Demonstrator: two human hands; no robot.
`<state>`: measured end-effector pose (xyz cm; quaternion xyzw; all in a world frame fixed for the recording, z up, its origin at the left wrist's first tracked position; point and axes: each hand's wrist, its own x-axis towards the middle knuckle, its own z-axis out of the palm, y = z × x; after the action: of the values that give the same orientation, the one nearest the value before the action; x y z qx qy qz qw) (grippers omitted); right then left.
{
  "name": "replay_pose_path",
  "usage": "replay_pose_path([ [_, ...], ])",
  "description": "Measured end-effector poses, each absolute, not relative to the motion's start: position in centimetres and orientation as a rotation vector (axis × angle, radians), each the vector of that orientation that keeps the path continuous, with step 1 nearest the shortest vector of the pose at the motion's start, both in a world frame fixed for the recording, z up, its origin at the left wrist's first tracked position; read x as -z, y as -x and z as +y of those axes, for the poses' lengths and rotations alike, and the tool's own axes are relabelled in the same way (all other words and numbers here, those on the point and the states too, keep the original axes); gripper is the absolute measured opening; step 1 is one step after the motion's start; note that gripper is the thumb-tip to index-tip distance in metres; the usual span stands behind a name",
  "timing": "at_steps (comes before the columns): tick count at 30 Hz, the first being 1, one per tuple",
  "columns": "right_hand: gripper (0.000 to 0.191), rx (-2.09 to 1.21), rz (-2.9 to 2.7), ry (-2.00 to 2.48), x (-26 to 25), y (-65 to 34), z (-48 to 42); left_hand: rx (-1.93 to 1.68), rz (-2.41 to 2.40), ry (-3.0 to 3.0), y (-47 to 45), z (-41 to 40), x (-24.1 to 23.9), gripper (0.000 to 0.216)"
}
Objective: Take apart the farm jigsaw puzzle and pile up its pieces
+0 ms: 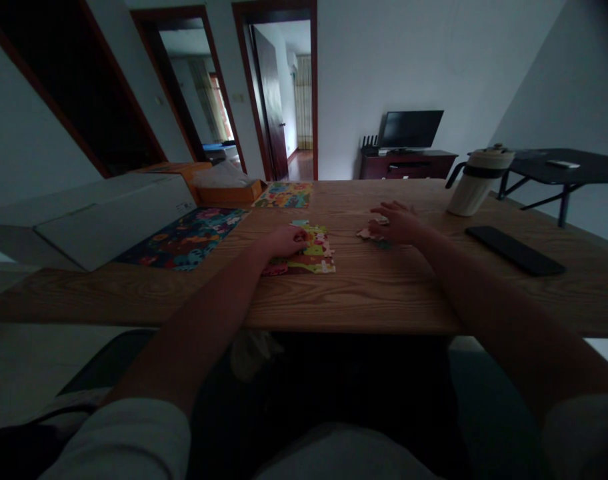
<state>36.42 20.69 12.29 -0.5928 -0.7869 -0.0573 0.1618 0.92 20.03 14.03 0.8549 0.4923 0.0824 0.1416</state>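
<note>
The puzzle (317, 251) shows yellow-green, pink and brown patches.

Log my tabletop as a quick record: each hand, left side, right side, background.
left hand: curled at partly assembled jigsaw puzzle; grip unclear
right hand: at loose puzzle pieces; grip unclear
left side: white box, dark patterned sheet
right side: lidded jug, flat black object
background: television on dark cabinet

the left hand (285, 241) is over a partial puzzle (320, 251), the right hand (398, 223) over loose pieces (365, 235).
</note>
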Motion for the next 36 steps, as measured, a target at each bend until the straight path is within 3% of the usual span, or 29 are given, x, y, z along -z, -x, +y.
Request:
replay_pose_path([
  [5, 0.057, -0.045, -2.219, 1.885, -10.8, -38.9, 22.4, -0.169, 1.398, -2.546, -0.8, 20.5, -13.7, 0.035],
  [12, 0.064, -0.374, -2.3, 1.76, -10.7, -38.8, 22.5, -0.107, 1.43, -2.571, -1.2, 19.7, -14.4, 0.032],
  [18, 0.062, -0.118, -2.179, 1.718, -12.0, -36.3, 21.2, -0.25, 1.307, -2.472, -2.2, 18.6, -14.6, 0.029],
  [23, 0.061, -0.212, -2.234, 1.422, -12.6, -31.0, 18.3, -0.402, 1.131, -2.396, -3.6, 17.1, -15.1, 0.032],
  [27, 0.066, -0.254, -2.383, 1.405, -12.4, -28.6, 16.7, -0.484, 1.323, -2.416, -2.9, 17.0, -15.6, 0.04],
  [31, 0.053, -0.276, -2.246, 1.367, -12.2, -28.7, 17.0, -0.382, 1.56, -2.393, -1.3, 18.2, -15.5, 0.048],
  [36, 0.043, -0.206, -2.094, 1.459, -12.9, -29.6, 17.4, -0.376, 1.533, -2.374, -0.8, 19.4, -15.1, 0.041],
])
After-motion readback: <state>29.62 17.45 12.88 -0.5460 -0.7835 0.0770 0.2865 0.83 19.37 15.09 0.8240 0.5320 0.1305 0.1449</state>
